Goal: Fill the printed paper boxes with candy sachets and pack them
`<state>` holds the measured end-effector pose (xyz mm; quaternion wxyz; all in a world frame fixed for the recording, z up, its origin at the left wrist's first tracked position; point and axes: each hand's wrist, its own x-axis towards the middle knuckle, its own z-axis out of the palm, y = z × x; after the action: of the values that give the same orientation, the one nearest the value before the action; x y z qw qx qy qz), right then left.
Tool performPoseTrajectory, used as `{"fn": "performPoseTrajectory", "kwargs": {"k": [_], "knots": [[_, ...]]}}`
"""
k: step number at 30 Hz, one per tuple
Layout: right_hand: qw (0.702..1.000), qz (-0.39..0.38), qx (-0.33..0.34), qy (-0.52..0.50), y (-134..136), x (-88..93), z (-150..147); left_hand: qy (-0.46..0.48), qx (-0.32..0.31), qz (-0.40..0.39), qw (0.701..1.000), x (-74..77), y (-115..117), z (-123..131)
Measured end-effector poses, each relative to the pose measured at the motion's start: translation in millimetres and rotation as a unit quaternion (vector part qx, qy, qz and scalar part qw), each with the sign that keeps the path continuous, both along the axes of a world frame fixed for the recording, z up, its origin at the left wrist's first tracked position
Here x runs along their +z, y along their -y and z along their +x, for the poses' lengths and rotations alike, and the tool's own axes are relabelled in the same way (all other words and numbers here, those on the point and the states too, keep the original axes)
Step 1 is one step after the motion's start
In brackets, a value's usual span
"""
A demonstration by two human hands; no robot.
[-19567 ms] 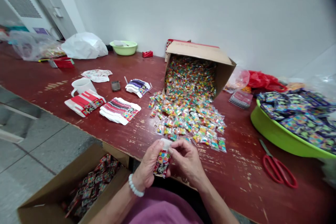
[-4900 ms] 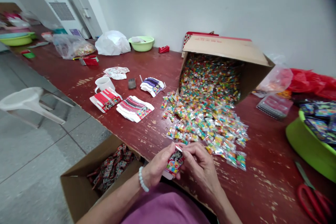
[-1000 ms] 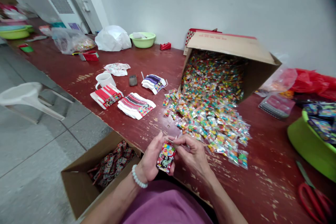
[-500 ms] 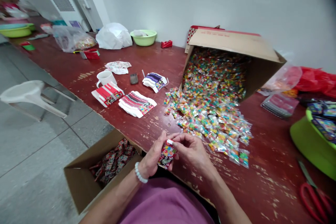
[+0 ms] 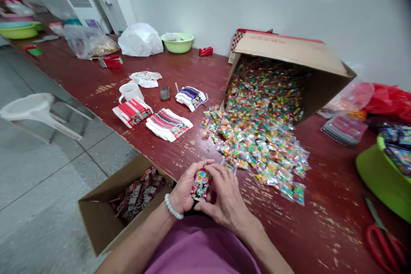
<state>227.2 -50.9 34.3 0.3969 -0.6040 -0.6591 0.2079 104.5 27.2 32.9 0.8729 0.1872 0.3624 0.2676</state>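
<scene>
A small printed candy box (image 5: 201,185), colourful on dark red, is held upright between my two hands at the table's front edge. My left hand (image 5: 184,189) is closed round its left side. My right hand (image 5: 227,195) wraps the right side, fingers along the top edge and thumb at the bottom end. Beyond them lies a heap of clear candy packets (image 5: 257,145), spilling from a tipped cardboard carton (image 5: 289,47). Flat folded boxes, a red-and-white stack (image 5: 168,124) and another red stack (image 5: 133,112), lie left of the heap.
An open cardboard box (image 5: 96,218) with many small filled boxes (image 5: 141,195) stands below the table edge. A white mug (image 5: 131,93), a purple box stack (image 5: 192,97), a green basin (image 5: 382,175) and red-handled scissors (image 5: 382,244) are on the table. A white stool (image 5: 28,109) stands left.
My right hand has shifted from pinching the box's top flap to spanning its right side, thumb now at the bottom. The white flap at the top no longer shows.
</scene>
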Motion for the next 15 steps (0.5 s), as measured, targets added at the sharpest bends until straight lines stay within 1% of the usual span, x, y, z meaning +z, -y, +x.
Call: {"fn": "performPoseTrajectory", "kwargs": {"k": [2, 4, 6, 9, 11, 13, 14, 15], "knots": [[0.997, 0.008, -0.008, 0.080, 0.9, -5.9, -4.2, -0.020, 0.025, 0.026, 0.999, 1.4, -0.1, 1.7], [0.993, 0.022, -0.006, 0.119, -1.4, -9.1, -5.7, -0.021, 0.037, 0.065, 0.997, 2.4, 1.1, 2.5], [0.992, 0.040, -0.002, 0.121, -6.2, -10.3, -6.8, -0.013, 0.038, 0.080, 0.996, 1.6, 3.0, 2.2], [0.995, 0.048, 0.014, 0.082, -13.8, -11.2, -14.1, -0.035, 0.049, 0.096, 0.994, -3.0, 5.9, -3.8], [0.997, 0.038, 0.038, 0.053, -16.5, -12.8, -22.0, -0.082, 0.053, 0.140, 0.985, -6.3, 6.4, -16.6], [0.997, 0.023, 0.065, 0.034, -16.8, -16.2, -27.3, -0.158, 0.027, 0.192, 0.968, -8.2, 3.7, -41.1], [0.997, 0.017, 0.072, 0.027, -16.4, -18.7, -27.4, -0.214, 0.004, 0.220, 0.952, -8.5, 0.3, -57.7], [0.997, 0.012, 0.068, 0.021, -15.8, -21.9, -25.5, -0.279, -0.026, 0.252, 0.926, -8.5, -4.7, -76.4]]}}
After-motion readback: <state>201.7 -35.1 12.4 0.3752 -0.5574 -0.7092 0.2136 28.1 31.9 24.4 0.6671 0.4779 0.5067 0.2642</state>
